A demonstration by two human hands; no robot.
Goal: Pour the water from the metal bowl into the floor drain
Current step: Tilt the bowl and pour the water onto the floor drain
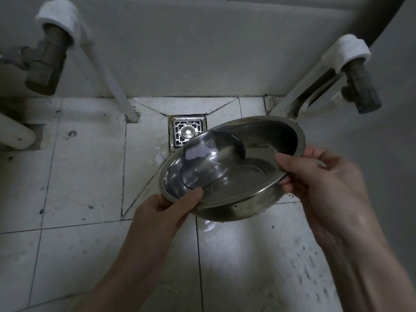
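A round metal bowl [252, 176] hangs tilted above the tiled floor, its low side toward the far left. A little water [209, 161] lies pooled against that low inner wall. My left hand [166, 210] grips the near-left rim with the thumb over the edge. My right hand [319, 183] holds the right rim, thumb inside. The square metal floor drain [188, 132] sits in the floor just beyond the bowl's far-left edge, partly covered by the rim.
Two brass valves with white-wrapped pipes stick out of the wall, one at the left [47, 61] and one at the right [358, 86]. A white pipe [112, 86] runs down to the floor left of the drain. The tiles [85, 167] near the drain look wet.
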